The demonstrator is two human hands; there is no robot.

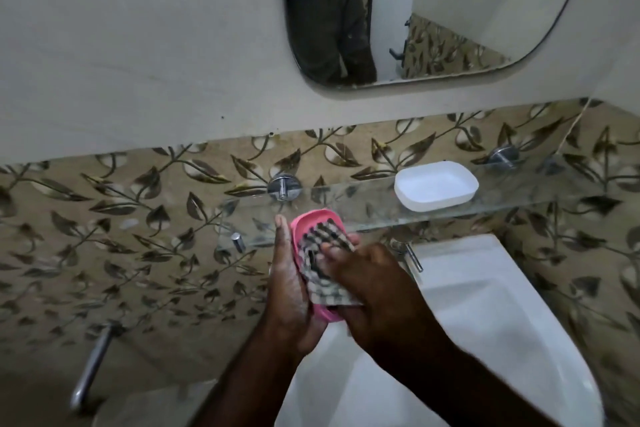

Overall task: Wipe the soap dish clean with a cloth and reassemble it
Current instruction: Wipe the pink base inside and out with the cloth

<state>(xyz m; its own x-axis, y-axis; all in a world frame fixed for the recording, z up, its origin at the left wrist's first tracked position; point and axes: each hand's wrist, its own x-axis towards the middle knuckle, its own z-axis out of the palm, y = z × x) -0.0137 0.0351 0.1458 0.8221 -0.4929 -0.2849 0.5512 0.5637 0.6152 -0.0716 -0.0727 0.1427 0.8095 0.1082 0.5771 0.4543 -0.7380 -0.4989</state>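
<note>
My left hand (289, 291) grips a pink soap dish part (306, 224) from its left side, tilted up on edge above the basin. My right hand (367, 279) presses a checked cloth (323, 265) into the pink part's inner face; the cloth covers most of it. The white soap dish part (436, 185) sits apart on the glass shelf (519, 199) to the upper right, empty and open side up.
A white wash basin (485, 315) lies below my hands, with a chrome tap lever (414, 256) at its back. A mirror (433, 10) hangs above. A chrome bar (91, 364) juts from the leaf-patterned tile wall at lower left.
</note>
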